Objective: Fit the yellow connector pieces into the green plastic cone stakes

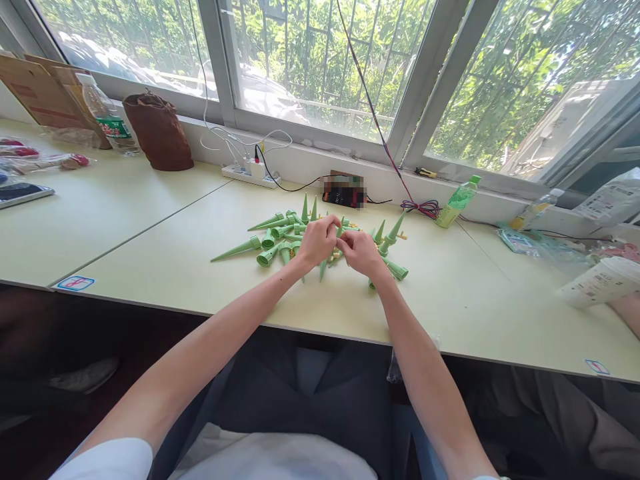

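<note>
while the left grip (319, 241) and right grip (361, 252) seem to pinch one half-hidden green spike (339, 233) between them, loose spikes (238, 249) surround both on the counter (170, 243); bracing one grip steady should help the other.

Left hand (317, 241) and right hand (361, 252) partly hide green spikes (240, 249); pixelation blurs a dark object (343, 192); the left edge crops a box (45, 97), the right another person's arm (630, 309).

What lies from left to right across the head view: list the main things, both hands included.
Green-labelled bottle, brown bag, white power strip, left hand, right hand, green-capped bottle, white cup.
</note>
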A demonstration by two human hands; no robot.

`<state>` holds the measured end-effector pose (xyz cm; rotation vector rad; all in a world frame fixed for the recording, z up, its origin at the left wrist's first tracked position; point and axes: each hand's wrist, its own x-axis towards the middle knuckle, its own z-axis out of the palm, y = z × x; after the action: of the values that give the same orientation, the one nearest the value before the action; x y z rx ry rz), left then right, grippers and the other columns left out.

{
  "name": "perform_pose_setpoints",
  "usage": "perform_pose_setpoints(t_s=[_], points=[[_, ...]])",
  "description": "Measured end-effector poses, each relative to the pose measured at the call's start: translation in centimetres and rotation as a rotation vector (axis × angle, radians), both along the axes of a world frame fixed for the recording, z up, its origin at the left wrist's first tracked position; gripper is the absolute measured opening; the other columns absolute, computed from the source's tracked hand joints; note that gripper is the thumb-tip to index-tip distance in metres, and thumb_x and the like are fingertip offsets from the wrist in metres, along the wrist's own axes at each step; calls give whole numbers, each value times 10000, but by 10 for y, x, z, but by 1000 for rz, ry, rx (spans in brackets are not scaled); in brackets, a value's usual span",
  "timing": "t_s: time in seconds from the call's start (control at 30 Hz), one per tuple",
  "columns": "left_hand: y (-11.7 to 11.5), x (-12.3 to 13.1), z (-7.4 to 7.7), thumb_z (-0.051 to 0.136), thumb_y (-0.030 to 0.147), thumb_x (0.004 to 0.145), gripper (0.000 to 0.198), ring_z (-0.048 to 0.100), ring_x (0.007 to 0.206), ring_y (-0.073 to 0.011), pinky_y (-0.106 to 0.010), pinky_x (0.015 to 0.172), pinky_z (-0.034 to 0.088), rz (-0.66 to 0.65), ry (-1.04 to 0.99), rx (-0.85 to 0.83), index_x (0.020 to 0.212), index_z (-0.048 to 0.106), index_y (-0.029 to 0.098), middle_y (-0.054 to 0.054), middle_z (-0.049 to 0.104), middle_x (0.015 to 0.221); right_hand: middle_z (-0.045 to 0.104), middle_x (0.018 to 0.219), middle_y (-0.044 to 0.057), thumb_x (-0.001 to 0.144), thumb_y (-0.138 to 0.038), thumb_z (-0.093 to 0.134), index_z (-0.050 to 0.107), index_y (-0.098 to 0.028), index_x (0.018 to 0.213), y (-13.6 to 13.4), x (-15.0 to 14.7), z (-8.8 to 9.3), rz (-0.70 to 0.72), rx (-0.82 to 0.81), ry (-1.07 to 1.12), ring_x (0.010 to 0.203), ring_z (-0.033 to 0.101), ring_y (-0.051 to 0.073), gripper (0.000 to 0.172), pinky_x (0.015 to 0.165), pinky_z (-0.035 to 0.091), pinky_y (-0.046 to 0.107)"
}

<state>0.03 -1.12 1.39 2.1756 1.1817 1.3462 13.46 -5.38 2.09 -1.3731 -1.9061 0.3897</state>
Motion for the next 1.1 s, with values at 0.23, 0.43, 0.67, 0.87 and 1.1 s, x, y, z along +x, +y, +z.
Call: perform_pose_setpoints(t_s=[0.23,0.43,0.67,0.87,1.1], points=[[0,0,0,387,155,858,257,489,569,-151,-279,579,361,-6,2,6,795,633,197,-8,582,617,447,541,-18,863,-313,477,434,-199,583,3,0,-3,0,24,-42,541,351,119,305,552,284,269],[-1,0,1,389,152,850,272,505,585,-155,-279,589,370,-32,50,-5,793,652,191,-13,602,629,455,533,-13,836,-257,453,396,-204,561,4,1,-4,2,14,-52,531,373,119,285,550,288,270],[0,0,2,385,153,841,290,505,585,-153,-277,602,374,-34,68,-4,794,669,184,-14,606,626,512,553,-2,835,-232,448,419,-204,587,2,-1,-2,13,7,-19,546,436,128,252,579,327,266],[0,-1,2,385,152,841,287,511,600,-149,-269,612,379,-46,70,-2,800,668,177,-17,618,650,517,544,-3,846,-233,443,450,-200,597,0,-1,1,12,-5,-16,550,467,133,251,578,334,259],[0,-1,3,389,155,840,284,518,606,-151,-273,623,392,-43,83,5,798,669,175,-20,630,661,513,534,-3,850,-223,445,474,-196,597,0,-1,0,22,-3,-36,552,471,136,256,586,338,259]])
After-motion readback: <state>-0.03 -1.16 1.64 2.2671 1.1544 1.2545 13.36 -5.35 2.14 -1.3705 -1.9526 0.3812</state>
